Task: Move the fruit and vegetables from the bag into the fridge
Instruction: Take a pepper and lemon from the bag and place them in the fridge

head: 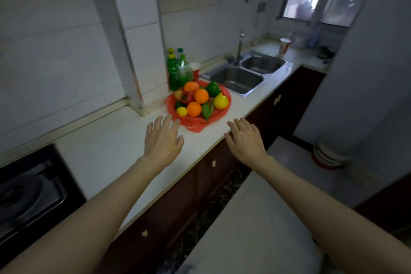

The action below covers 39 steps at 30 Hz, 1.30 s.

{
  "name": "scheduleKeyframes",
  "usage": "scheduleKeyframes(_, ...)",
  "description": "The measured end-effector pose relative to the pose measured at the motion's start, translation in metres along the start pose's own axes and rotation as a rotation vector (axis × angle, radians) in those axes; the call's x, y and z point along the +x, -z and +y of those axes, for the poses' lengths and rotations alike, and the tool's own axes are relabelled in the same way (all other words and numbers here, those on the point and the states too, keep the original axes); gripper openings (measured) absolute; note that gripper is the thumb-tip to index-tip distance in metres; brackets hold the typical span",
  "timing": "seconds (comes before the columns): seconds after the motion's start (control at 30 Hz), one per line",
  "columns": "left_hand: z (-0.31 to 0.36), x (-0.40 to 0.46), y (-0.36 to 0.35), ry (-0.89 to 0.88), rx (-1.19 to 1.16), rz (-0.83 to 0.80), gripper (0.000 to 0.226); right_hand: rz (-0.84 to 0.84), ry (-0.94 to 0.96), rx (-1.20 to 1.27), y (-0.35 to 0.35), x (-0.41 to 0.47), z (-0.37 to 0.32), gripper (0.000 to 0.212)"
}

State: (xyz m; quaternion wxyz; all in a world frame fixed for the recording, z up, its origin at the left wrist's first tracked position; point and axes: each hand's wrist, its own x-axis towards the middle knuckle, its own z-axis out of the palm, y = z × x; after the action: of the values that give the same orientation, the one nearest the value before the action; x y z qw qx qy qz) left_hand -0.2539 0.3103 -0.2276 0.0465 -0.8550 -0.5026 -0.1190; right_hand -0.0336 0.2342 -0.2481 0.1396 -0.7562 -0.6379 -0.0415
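A red plastic bag [195, 123] lies open on the white counter [106, 151], heaped with fruit and vegetables: three oranges [201, 96], a large lemon [221, 101], a small lemon [182, 111], a red pepper [186, 97] and green peppers [213, 88]. My left hand [162, 140] hovers over the counter just short of the bag, fingers straight and spread, holding nothing. My right hand [244, 139] is stretched out over the counter's front edge, right of the bag, fingers relaxed and empty. The tall white surface at the right [367, 73] may be the fridge; I cannot tell.
Green bottles [175, 71] and a red cup [195, 69] stand against the wall behind the bag. A double steel sink [244, 75] with a tap lies beyond. A black stove [29, 191] is at the left. Dark cabinets run below; stacked bowls [329, 155] sit on the floor.
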Motion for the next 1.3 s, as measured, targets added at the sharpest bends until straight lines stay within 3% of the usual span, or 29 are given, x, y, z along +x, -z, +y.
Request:
scheduleKeyframes(0.33, 0.053, 0.160, -0.085, -0.161, -0.092, -0.056, 0.048, -0.005, -0.135, -0.018, -0.023, 0.089, 0.098, 0.047)
scheduleKeyframes(0.47, 0.075, 0.207, -0.122, -0.142, -0.086, -0.077, 0.052, -0.057, -0.151, 0.022, -0.047, 0.125, 0.143, 0.048)
scheduleKeyframes(0.87, 0.136, 0.291, -0.193, 0.165, -0.080, -0.113, 0.057, -0.203, 0.092, 0.051, -0.102, 0.264, 0.264, 0.049)
scheduleKeyframes(1.3, 0.165, 0.377, -0.266, 0.383, -0.143, -0.196, 0.072, -0.290, 0.265, 0.105, -0.164, 0.377, 0.276, 0.050)
